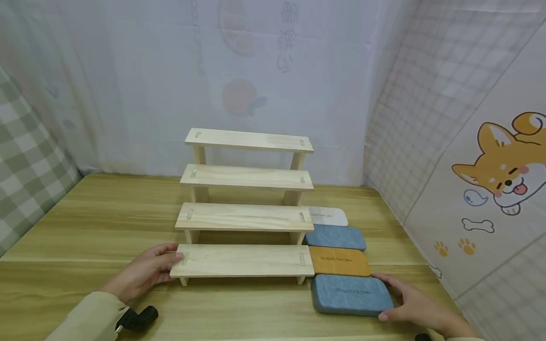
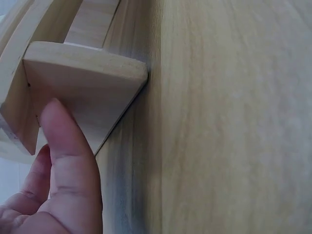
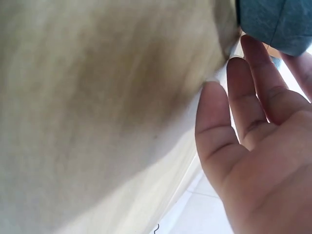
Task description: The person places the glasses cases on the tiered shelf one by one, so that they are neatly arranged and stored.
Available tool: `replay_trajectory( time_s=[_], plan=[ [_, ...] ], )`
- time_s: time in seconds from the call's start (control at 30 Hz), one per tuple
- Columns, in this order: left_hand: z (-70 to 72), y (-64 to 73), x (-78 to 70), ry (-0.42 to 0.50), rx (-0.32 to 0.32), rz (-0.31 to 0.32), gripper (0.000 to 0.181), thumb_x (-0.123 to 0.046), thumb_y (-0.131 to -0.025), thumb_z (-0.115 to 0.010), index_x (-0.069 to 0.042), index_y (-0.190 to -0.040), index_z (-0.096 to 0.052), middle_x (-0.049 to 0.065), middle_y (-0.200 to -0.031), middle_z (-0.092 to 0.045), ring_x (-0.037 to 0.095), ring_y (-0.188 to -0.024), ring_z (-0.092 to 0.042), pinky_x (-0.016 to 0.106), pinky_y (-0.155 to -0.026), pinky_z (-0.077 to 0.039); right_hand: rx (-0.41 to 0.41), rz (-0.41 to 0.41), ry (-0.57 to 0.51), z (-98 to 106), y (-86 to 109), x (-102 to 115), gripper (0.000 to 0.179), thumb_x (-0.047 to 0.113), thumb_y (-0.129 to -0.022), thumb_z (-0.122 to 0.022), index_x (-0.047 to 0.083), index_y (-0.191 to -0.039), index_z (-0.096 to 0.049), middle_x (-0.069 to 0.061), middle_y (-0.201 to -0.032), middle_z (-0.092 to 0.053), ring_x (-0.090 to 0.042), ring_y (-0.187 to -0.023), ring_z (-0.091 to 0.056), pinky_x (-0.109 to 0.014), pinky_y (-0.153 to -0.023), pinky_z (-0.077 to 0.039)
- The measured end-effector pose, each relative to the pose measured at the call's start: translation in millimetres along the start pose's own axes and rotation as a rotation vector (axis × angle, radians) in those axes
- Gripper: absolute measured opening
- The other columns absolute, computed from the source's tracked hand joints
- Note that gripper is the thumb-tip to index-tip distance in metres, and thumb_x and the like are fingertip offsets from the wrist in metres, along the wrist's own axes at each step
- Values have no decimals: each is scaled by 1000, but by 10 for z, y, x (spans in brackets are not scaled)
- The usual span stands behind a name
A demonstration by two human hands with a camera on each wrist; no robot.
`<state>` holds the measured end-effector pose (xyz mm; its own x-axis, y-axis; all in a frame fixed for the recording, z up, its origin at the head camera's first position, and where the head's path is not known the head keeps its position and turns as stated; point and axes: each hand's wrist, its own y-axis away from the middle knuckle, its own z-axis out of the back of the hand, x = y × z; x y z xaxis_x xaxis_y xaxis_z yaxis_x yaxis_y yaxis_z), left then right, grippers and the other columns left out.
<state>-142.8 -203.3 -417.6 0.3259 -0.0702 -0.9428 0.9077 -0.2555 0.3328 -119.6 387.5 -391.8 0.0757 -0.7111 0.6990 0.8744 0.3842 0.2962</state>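
A pale wooden stepped stand [image 1: 241, 260] with several shelves stands on the table. My left hand [image 1: 147, 270] grips the left end of its lowest shelf. In the left wrist view, one fingertip [image 2: 58, 114] touches the upright panel [image 2: 92, 83] under that shelf. To the right of the stand lies a rounded blue case [image 1: 351, 291] with dark lettering and a seam along its side. My right hand [image 1: 411, 303] holds its right end, thumb at the near corner and index finger at the far one. The other fingers [image 3: 212, 112] extend below the case in the right wrist view.
Behind the blue case, an orange case [image 1: 341, 267], a second blue case [image 1: 337, 237] and a white case [image 1: 334, 218] lie in a row, their left ends close to the stand. A white cloth [image 1: 141, 94] hangs behind the wooden table [image 1: 106, 213]; a patterned cloth [image 1: 431, 213] borders the right.
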Motion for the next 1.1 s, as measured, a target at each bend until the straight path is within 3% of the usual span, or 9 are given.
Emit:
replay_trajectory(
  time_s=[0.1,0.17,0.3,0.4,0.6,0.8,0.93,1.1],
  plan=[
    [-10,-2,2,-9,0,0,77,-21,-98,-55,16,-146,-8,34,-139,-33,17,-98,-59,34,-82,-53,-24,30,17,-17,5,-12,80,20,-80,-78,-5,-143,-36,-32,-141,-38,14,-113,-34,-22,-87,-42],
    [-14,0,0,-18,-2,0,77,-21,-98,-56,15,-146,-8,32,-138,-36,17,-97,-59,34,-81,-53,-37,35,32,-28,10,-10,81,21,-78,-80,-4,-142,-37,-32,-141,-39,5,-119,-37,-16,-83,-39],
    [-13,-4,1,-26,3,-2,76,-21,-97,-57,15,-146,-10,26,-132,-43,17,-96,-59,33,-80,-52,-57,25,66,-36,9,-4,82,23,-77,-82,-3,-141,-39,-30,-139,-42,-5,-120,-41,-18,-84,-40],
    [0,-9,7,-30,12,-6,77,-21,-98,-56,16,-145,-9,22,-128,-47,16,-94,-59,33,-78,-52,-69,28,74,-38,6,-3,81,24,-76,-82,-3,-140,-41,-27,-137,-45,7,-111,-41,-19,-82,-42],
    [6,-9,10,-22,19,-1,78,-22,-98,-57,15,-145,-9,15,-123,-50,15,-93,-58,32,-76,-51,-81,18,56,-45,7,21,81,23,-74,-83,-7,-137,-43,-25,-132,-50,0,-107,-48,-19,-78,-47],
    [15,-10,19,-11,8,-11,74,-20,-97,-58,15,-144,-13,10,-118,-54,14,-92,-59,32,-76,-52,-94,60,-10,-57,1,46,80,17,-72,-84,-12,-134,-42,-23,-124,-53,7,-97,-49,-20,-76,-50],
    [0,-9,23,1,-5,-27,70,-16,-97,-58,16,-142,-16,14,-119,-53,15,-92,-60,32,-77,-54,-108,85,-15,-54,17,48,78,13,-73,-83,-12,-134,-42,-23,-125,-53,7,-98,-50,-19,-77,-50],
    [-30,-24,13,7,-26,-20,72,-15,-96,-58,17,-144,-13,26,-133,-42,13,-97,-59,30,-82,-53,-102,93,-34,-43,61,24,75,9,-75,-80,-12,-136,-41,-26,-128,-51,8,-100,-51,-19,-77,-50]
  ],
)
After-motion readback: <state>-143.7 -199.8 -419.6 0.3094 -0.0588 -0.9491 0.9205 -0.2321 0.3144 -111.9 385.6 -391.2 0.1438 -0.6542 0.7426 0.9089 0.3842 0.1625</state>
